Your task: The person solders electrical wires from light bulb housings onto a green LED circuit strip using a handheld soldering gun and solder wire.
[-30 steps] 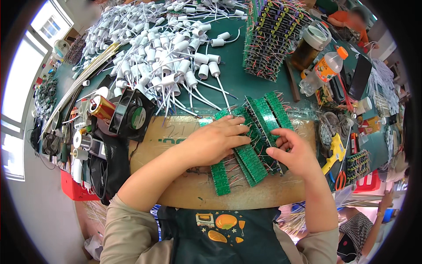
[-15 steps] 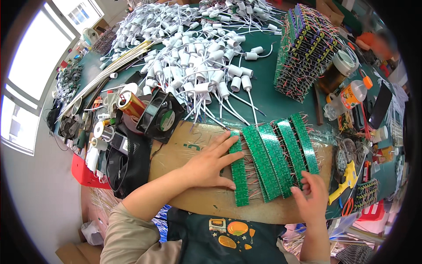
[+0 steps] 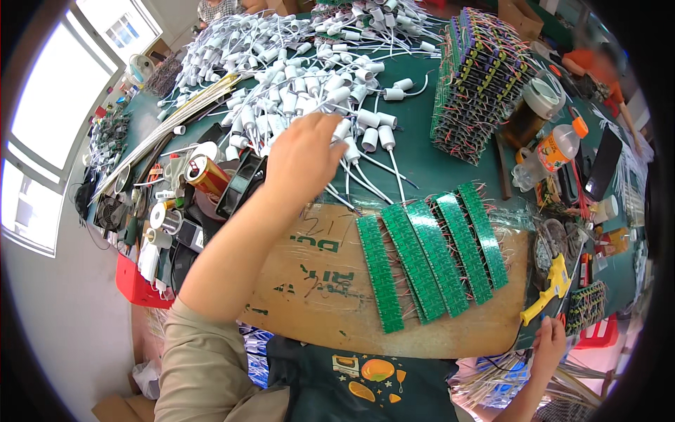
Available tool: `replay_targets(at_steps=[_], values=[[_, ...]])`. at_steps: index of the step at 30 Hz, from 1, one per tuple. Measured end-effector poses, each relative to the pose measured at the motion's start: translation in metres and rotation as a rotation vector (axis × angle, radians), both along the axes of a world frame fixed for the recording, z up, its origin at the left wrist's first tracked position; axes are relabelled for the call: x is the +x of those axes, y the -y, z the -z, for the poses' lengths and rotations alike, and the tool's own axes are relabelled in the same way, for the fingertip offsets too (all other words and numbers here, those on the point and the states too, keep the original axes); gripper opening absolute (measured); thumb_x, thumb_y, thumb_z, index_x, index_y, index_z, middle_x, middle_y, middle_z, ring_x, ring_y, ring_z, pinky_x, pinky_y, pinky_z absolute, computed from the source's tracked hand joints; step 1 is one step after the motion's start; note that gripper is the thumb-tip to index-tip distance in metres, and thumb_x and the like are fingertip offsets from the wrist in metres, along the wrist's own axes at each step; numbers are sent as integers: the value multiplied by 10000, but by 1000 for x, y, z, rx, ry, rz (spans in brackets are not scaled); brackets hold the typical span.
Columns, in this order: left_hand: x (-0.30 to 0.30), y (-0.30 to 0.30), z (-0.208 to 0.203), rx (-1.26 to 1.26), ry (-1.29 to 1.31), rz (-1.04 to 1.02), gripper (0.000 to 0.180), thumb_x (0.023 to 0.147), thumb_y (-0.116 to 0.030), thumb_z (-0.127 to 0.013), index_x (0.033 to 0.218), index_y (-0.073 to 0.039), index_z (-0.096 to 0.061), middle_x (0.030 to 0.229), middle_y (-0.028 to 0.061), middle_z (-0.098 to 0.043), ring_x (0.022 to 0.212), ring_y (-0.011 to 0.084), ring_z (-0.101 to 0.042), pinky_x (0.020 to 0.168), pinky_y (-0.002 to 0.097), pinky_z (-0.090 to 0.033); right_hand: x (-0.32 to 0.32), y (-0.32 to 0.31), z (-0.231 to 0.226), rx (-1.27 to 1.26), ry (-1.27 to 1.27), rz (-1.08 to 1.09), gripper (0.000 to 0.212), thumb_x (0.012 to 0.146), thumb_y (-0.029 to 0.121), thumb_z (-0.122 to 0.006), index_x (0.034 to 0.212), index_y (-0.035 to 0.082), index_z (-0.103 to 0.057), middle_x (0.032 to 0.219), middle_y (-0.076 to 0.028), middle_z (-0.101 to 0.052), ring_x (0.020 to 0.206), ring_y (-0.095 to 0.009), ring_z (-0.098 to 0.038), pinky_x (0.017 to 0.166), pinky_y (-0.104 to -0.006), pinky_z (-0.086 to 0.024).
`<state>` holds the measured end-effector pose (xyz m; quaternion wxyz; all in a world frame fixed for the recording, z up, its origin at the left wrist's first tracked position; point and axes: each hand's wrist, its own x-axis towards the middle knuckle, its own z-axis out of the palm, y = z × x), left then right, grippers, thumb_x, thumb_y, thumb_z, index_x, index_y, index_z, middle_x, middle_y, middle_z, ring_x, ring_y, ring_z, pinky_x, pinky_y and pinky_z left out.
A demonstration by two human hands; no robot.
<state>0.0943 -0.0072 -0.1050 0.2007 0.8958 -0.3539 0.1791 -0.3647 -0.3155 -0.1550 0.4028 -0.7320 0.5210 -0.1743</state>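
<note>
The left hand is held over the near side of the heap of white sockets, fingers at one; whether its grip is clamped cannot be told. The right hand is held by the bench's front right edge, near the yellow glue gun; its grip cannot be made out. Green circuit boards are laid in a row on the cardboard, short of its front edge, with bare room at their left.

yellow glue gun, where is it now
In the head view, the yellow glue gun lies at the right, just above the right hand and right of the green circuit boards.
</note>
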Motion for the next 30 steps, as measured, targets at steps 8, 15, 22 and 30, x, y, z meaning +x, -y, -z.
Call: replay_targets(at_steps=[8, 15, 22, 30], values=[[49, 1, -28, 116, 99, -155, 197, 915, -223, -567, 1034, -110, -677, 992, 162, -689, 939, 381, -647, 787, 473, -502, 12, -4, 16, 139, 3, 67, 445, 951, 360, -624, 1185, -18, -606, 796, -83, -637, 465, -91, -520, 373, -223, -343], [-57, -36, -78, -878, -344, 118, 135, 918, -63, -653, 1030, 10, -630, 922, 124, -693, 798, 170, -669, 730, 281, -547, 14, 15, 34, 375, 341, 371, 442, 958, 394, -605, 1214, 34, -577, 932, -81, -660, 473, -56, -499, 349, -180, -294], [-136, -123, 58, -905, -1080, -291, 214, 857, 8, -695, 1041, 5, -587, 1010, 113, -675, 843, 162, -654, 750, 287, -545, 44, 11, 27, 560, 498, 184, 393, 975, 344, -597, 1220, 37, -575, 921, -88, -675, 438, -14, -412, 337, -152, -248], [-143, -146, 51, -549, -461, -313, 384, 766, -19, -764, 1118, 2, -612, 1092, 100, -650, 986, 198, -616, 862, 322, -491, 31, 15, 35, 482, 614, 180, 392, 978, 319, -591, 1251, 38, -564, 952, -61, -658, 427, -7, -359, 351, -153, -234]])
